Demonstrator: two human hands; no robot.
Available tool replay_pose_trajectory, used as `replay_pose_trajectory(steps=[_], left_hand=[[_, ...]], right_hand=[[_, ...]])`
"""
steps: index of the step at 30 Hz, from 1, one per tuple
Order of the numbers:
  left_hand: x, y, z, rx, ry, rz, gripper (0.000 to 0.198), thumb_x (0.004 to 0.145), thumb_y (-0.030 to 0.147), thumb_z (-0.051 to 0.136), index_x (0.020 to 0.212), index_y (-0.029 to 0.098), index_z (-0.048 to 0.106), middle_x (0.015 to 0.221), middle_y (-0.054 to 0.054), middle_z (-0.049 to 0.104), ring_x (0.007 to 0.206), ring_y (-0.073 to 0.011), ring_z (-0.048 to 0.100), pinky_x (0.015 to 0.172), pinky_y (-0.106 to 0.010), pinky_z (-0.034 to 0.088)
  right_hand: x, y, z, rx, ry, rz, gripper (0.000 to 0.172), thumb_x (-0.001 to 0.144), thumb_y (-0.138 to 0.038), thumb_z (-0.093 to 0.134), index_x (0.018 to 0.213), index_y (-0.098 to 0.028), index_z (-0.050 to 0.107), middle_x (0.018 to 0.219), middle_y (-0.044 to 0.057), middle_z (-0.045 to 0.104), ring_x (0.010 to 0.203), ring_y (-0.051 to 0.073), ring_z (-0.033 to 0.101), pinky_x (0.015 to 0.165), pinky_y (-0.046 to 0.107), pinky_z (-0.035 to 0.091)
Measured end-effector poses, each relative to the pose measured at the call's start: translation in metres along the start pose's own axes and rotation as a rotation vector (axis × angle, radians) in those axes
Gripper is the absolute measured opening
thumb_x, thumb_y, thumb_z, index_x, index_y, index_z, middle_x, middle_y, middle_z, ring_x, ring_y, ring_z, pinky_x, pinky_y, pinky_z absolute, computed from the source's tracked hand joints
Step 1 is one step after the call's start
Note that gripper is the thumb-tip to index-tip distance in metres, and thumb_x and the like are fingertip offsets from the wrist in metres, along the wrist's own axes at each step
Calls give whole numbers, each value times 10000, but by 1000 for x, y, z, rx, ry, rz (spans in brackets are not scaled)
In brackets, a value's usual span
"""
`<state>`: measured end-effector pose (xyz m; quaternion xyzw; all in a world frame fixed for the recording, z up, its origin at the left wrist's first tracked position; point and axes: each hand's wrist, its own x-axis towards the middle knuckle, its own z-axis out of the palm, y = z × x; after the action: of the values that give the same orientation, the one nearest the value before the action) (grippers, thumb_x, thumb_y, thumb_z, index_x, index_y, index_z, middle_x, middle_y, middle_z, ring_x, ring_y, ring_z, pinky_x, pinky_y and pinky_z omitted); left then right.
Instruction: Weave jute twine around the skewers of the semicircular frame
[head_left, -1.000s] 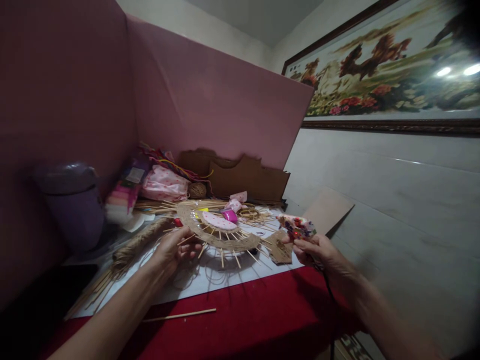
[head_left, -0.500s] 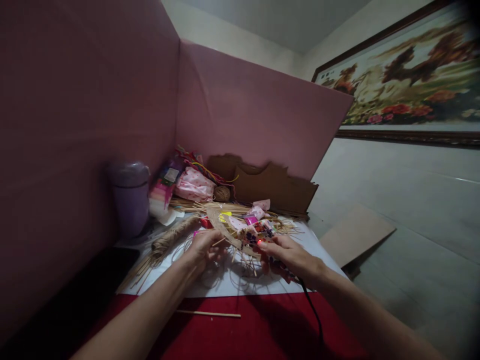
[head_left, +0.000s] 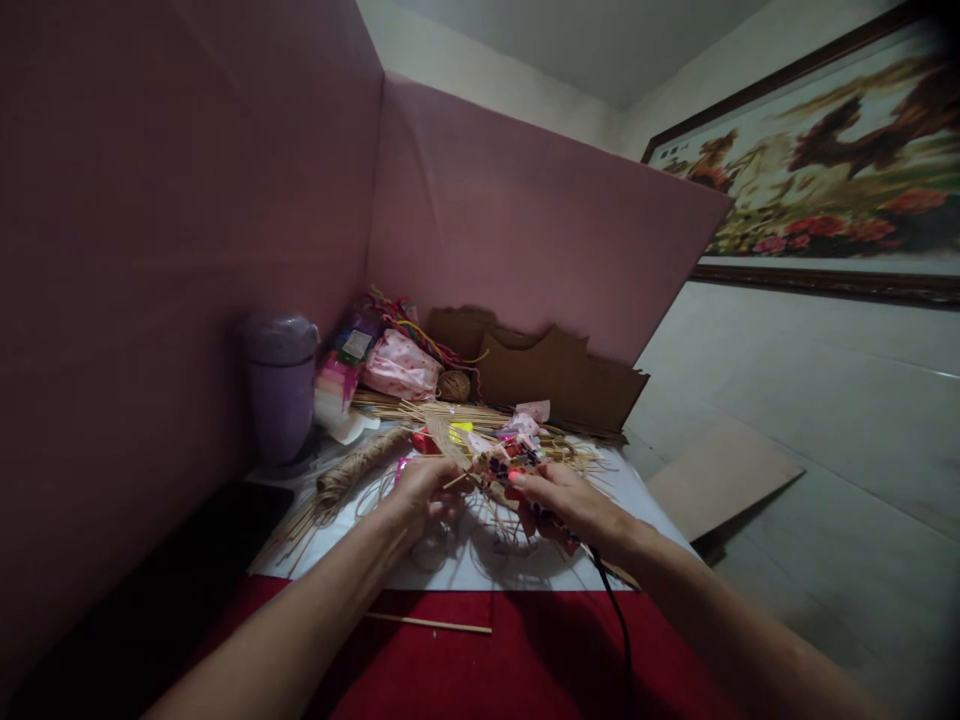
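Near the middle of the table, my left hand (head_left: 429, 490) is closed on the near edge of a curved beige craft band (head_left: 436, 434) with thin sticks poking out of it. My right hand (head_left: 577, 505) is wrapped round a flower-patterned glue gun (head_left: 501, 464), its black cord (head_left: 616, 605) trailing toward me. A red glow shows at my right thumb. The gun's front end is close beside the band; whether they touch is unclear. Behind them lie pink cloth scraps (head_left: 521, 425) and a small yellow piece (head_left: 460, 431).
A twine roll (head_left: 360, 470) and loose sticks lie left, by a purple lidded cup (head_left: 281, 390). Behind are a pink cloth bundle (head_left: 401, 364), a twine ball (head_left: 454, 385) and torn cardboard (head_left: 555, 375). One stick (head_left: 435, 624) lies on the red cloth (head_left: 450, 680). Pink panels (head_left: 525, 210) enclose the back and left.
The curved band has tilted and shows narrower now. My right hand and the glue gun have come slightly closer to my left hand. The whole view has shifted a little.
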<state>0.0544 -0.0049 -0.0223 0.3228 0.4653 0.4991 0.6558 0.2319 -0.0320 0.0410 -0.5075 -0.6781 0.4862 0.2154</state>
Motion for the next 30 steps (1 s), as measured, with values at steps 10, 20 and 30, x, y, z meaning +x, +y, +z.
replay_pose_trajectory(steps=[10,20,30], left_hand=[[-3,1,-1,-17,-40,6,115,568,183,577,652,113,614,606,-58,629,426,-102,481,351,-193,329],[-3,1,-1,-27,-52,13,119,551,181,588,630,103,629,616,-63,644,419,-90,486,343,-174,323],[-5,3,1,-55,-42,5,133,586,178,593,676,96,647,609,-60,649,420,-93,496,336,-167,324]], right_hand=[[4,3,1,-4,-3,-35,337,840,-464,457,653,-186,491,479,-20,503,342,60,328,323,184,217],[-1,6,7,19,58,-58,356,837,-431,474,588,-177,483,435,-35,462,338,56,338,321,170,221],[-12,-1,13,87,163,-70,396,817,-472,484,566,-168,526,432,-25,476,314,63,347,295,178,232]])
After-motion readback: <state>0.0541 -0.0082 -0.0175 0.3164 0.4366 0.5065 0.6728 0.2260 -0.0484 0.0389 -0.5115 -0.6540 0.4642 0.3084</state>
